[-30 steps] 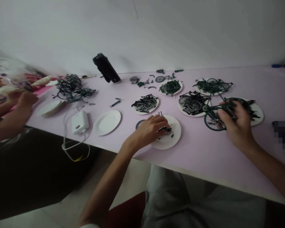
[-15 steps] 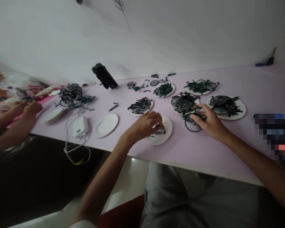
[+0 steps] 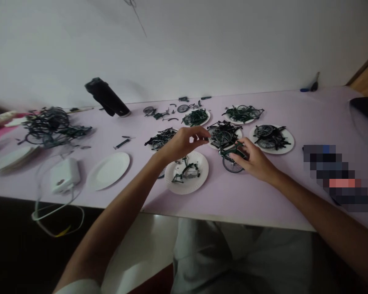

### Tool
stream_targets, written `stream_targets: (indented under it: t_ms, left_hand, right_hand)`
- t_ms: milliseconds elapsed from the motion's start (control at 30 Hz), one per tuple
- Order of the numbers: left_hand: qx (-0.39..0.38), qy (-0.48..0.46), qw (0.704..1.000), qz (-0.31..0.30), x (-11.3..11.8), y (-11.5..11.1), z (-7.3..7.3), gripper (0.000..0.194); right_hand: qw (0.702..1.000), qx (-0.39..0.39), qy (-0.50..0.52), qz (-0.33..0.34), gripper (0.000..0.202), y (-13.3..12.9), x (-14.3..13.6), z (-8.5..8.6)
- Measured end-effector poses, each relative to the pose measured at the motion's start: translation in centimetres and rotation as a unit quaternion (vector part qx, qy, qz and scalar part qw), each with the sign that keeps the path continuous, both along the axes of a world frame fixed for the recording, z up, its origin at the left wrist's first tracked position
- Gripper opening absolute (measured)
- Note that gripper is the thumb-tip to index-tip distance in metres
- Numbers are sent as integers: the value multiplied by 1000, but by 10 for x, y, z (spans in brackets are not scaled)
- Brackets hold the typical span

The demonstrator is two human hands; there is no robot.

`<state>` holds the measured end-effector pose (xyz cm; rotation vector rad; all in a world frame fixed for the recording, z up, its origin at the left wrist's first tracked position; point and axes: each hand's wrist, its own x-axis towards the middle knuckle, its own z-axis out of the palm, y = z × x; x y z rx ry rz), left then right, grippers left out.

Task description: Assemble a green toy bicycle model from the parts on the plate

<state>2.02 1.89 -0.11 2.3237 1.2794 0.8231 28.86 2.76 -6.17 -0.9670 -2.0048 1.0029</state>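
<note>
My right hand [image 3: 254, 160] is closed on a partly built toy bicycle [image 3: 232, 159], a dark green frame with one spoked wheel beneath it. To its left my left hand [image 3: 191, 139] hovers over the table, thumb and fingertips pinched together; whatever sits between them is too small to make out. Under that hand lies a white paper plate [image 3: 202, 179] with small dark and silver bicycle parts [image 3: 187, 169] on it. Just beyond the fingertips is a plate piled with black wheels and frames [image 3: 223, 134]. My left wrist partly hides another pile of black parts [image 3: 162, 138].
Plates of green parts [image 3: 196, 117], green frames [image 3: 243, 113] and black wheels [image 3: 270, 136] stand farther back. Leftward are a bare plate [image 3: 108, 171], a white power adapter [image 3: 65, 175] with cable, a heap of bicycles [image 3: 53, 124] and a black cylinder [image 3: 107, 97]. A blurred-out object [image 3: 337, 175] lies right.
My left hand has lifted off the near plate and moved toward the bicycle in my right hand, its fingers now pinched. The view has swung right; the co-worker's hands have left it.
</note>
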Motion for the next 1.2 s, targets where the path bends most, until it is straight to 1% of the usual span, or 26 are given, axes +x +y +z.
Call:
stream_targets:
  t_ms: [100, 200, 233, 300, 367, 433, 533, 633, 700, 767, 867, 967, 1100, 1200]
  left_hand:
    - [-14, -90, 995, -31, 1, 10, -10, 17]
    - [-62, -191, 979, -42, -5, 14, -23, 19]
    - [-68, -214, 973, -42, -7, 14, -27, 20]
    - [-47, -232, 971, -30, -11, 12, -32, 20]
    - [-8, -213, 977, -3, -12, 8, -34, 18]
    - [2, -182, 983, 14, -11, 4, -34, 15]
    - [-16, -163, 987, -2, -5, -4, -33, 11]
    - [-15, -153, 988, -28, 0, -10, -32, 9]
    - [-13, -133, 990, -39, 2, -13, -30, 9]
    - [-14, -114, 992, -48, 4, -14, -27, 11]
    - [-26, -117, 991, -67, 5, -15, -23, 12]
    - [-49, -125, 988, -77, 7, -18, -21, 10]
    - [-76, -116, 986, -91, 10, -21, -21, 9]
    - [-94, -113, 982, -116, 12, -22, -21, 8]
  right_hand:
    - [999, 18, 11, -30, 32, 1, -1, 1]
    - [997, 60, 7, -54, 25, 2, -3, 2]
    - [996, 72, 4, -50, 23, 1, -3, 3]
    - [997, 76, -2, -26, 19, 0, -5, 5]
    - [998, 66, -7, -1, 17, -2, -6, 8]
    - [997, 69, -12, 21, 17, -3, -5, 10]
    - [996, 74, -15, 58, 19, -6, -4, 12]
    - [994, 72, -25, 82, 23, -7, -3, 13]
    - [991, 87, -48, 89, 30, -8, -2, 13]
    - [985, 109, -83, 101, 41, -9, -1, 13]
    - [972, 150, -129, 127, 55, -9, 0, 12]
    - [968, 160, -143, 131, 58, -9, 0, 10]
    - [973, 146, -142, 112, 48, -7, -1, 7]
    - [973, 150, -144, 103, 45, -6, -1, 6]
